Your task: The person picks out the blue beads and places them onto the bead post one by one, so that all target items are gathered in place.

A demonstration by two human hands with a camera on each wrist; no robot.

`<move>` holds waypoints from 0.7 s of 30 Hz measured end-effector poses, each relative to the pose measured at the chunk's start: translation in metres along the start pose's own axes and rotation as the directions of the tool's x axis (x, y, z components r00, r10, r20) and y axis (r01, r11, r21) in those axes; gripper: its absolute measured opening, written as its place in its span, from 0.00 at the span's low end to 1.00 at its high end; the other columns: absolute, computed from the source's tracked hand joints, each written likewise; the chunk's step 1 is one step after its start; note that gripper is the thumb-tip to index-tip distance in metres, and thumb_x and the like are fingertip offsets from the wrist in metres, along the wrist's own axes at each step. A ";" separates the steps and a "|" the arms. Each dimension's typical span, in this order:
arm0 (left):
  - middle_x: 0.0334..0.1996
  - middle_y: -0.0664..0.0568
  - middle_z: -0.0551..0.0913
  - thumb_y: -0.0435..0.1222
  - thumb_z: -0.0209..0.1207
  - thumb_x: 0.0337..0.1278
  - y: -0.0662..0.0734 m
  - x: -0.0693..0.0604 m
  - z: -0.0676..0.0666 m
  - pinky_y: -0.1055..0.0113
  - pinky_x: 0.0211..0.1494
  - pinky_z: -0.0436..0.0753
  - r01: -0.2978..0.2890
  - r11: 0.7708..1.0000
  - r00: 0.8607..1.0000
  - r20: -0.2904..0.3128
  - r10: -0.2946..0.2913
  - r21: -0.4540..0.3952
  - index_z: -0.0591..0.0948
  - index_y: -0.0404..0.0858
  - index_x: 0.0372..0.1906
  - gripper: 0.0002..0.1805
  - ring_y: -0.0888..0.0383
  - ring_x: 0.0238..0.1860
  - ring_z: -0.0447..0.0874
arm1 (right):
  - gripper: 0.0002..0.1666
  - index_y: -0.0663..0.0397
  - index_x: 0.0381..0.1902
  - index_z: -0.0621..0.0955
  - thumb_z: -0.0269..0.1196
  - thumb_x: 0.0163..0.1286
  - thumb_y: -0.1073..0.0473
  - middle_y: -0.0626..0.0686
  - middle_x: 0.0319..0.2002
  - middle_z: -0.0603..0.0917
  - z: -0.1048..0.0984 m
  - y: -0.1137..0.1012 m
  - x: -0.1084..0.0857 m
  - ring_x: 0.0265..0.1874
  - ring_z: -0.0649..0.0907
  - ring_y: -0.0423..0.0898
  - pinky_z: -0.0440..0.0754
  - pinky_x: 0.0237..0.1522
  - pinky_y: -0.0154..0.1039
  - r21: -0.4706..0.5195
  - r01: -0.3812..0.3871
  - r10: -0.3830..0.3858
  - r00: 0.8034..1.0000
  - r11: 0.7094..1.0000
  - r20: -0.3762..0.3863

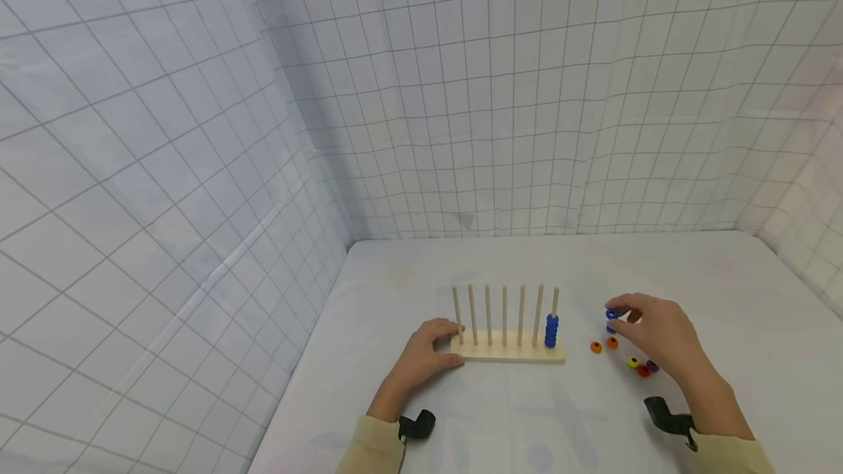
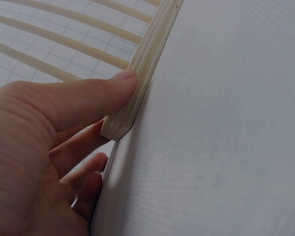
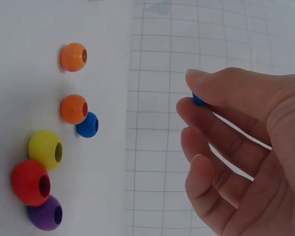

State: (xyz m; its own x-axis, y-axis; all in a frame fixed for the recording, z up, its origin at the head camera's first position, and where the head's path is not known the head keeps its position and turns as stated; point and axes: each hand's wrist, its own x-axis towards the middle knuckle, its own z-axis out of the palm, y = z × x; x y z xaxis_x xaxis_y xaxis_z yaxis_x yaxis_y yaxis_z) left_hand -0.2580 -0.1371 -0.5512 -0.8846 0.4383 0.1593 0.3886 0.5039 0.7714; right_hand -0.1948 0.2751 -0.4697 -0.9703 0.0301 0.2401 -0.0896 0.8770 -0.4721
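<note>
A pale wooden peg board (image 1: 507, 354) with a row of several upright pegs stands on the table. Blue beads (image 1: 551, 331) are stacked on its rightmost peg; the other pegs are bare. My left hand (image 1: 424, 353) grips the board's left end, its thumb (image 2: 103, 96) along the front edge and fingers behind. Off to the right of the board, my right hand (image 1: 661, 331) pinches a blue bead (image 3: 199, 100) between thumb and index finger, raised above the table. Most of that bead is hidden by the fingertips in the right wrist view.
Under the right hand lie loose beads: two orange ones (image 3: 73, 108), a blue one (image 3: 87, 125), a yellow one (image 3: 45, 150), a red one (image 3: 30, 182) and a purple one (image 3: 45, 213). White gridded sheets (image 1: 487, 93) hang behind the white table (image 1: 408, 269) and at its sides.
</note>
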 end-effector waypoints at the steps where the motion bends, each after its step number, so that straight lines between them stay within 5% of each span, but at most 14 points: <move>1: 0.65 0.47 0.76 0.45 0.76 0.49 0.000 0.000 0.000 0.42 0.70 0.66 0.001 1.000 1.000 -0.001 -0.001 -0.002 0.84 0.46 0.60 0.30 0.44 0.69 0.68 | 0.17 0.53 0.47 0.87 0.75 0.59 0.58 0.50 0.34 0.85 0.000 -0.001 0.000 0.32 0.79 0.49 0.73 0.25 0.38 0.002 0.001 -0.001 1.000 1.000 -0.001; 21: 0.64 0.47 0.76 0.44 0.76 0.48 0.003 0.000 -0.001 0.43 0.70 0.66 0.005 1.000 1.000 0.000 -0.005 -0.010 0.84 0.46 0.59 0.30 0.45 0.68 0.69 | 0.18 0.53 0.49 0.87 0.75 0.60 0.57 0.48 0.30 0.83 -0.008 -0.018 0.005 0.28 0.77 0.47 0.73 0.27 0.39 0.005 0.037 -0.037 0.999 0.999 -0.007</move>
State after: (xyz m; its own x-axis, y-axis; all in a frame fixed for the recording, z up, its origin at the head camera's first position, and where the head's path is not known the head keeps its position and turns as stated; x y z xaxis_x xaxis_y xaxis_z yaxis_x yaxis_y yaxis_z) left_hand -0.2569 -0.1361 -0.5483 -0.8864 0.4360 0.1554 0.3817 0.4986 0.7783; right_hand -0.1964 0.2629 -0.4535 -0.9649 0.0012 0.2627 -0.1261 0.8752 -0.4671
